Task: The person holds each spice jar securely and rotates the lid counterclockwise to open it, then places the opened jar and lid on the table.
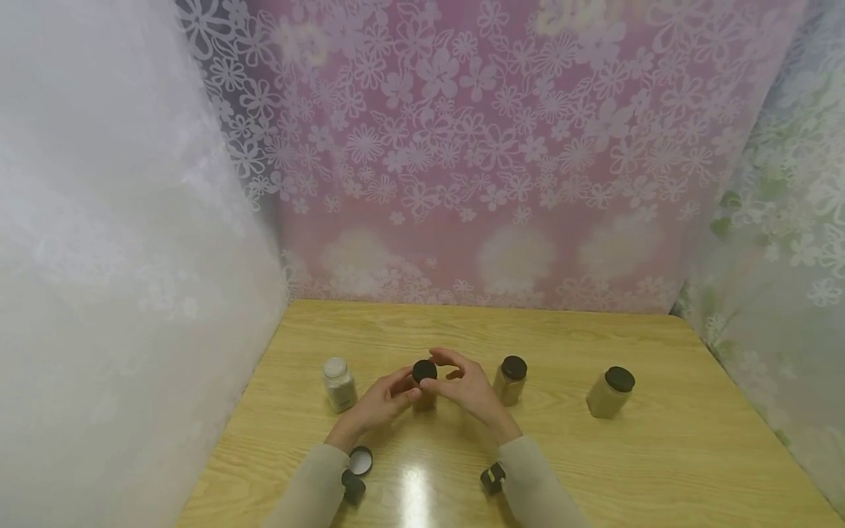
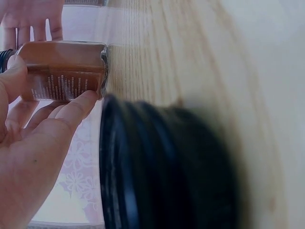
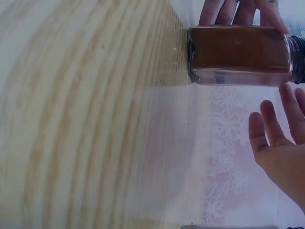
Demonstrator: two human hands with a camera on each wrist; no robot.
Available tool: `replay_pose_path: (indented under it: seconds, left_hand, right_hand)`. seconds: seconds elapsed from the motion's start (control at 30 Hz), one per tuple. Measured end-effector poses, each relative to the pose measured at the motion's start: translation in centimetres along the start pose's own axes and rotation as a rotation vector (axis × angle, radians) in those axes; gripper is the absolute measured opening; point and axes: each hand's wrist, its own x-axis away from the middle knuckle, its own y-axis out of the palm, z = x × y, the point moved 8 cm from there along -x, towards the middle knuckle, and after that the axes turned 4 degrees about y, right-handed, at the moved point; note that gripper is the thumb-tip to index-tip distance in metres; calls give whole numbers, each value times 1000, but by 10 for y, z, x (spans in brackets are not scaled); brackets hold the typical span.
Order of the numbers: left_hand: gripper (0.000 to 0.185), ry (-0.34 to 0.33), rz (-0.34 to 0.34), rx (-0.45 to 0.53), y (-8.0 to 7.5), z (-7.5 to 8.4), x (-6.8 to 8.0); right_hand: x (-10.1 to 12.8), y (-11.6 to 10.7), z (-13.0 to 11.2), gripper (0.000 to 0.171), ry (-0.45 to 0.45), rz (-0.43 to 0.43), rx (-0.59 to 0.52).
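Observation:
My left hand point(image 1: 379, 403) grips a glass jar of reddish-brown powder point(image 2: 64, 64) by its side, fingers and thumb round it. The jar stands upright on the table. A black lid point(image 1: 425, 371) sits on its top. My right hand point(image 1: 470, 383) reaches over from the right, its thumb and index finger at opposite sides of that lid, the other fingers spread. In the right wrist view, the right hand point(image 3: 281, 157) lies beside the jar's neck. Close to the left wrist, a loose black lid point(image 1: 360, 461) lies with its pale inside up.
A jar of whitish contents with a pale top point(image 1: 339, 386) stands left of the hands. To the right stand two black-lidded jars of brownish powder, a nearer jar point(image 1: 510, 381) and a farther jar point(image 1: 609, 394). Floral curtains point(image 1: 462, 147) surround the wooden table point(image 1: 660, 469).

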Motion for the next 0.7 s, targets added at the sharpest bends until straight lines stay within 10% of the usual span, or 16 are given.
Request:
replay_pose_path:
  seconds: [0.37,0.7]
  left_hand:
    - [58,15,-10,8,0,0,-1]
    - [57,4,-11,7,0,0,0]
  right_hand:
    - [0,-2,-2,41,-9,24,-8]
    - [0,-1,-10,60,-20,97,97]
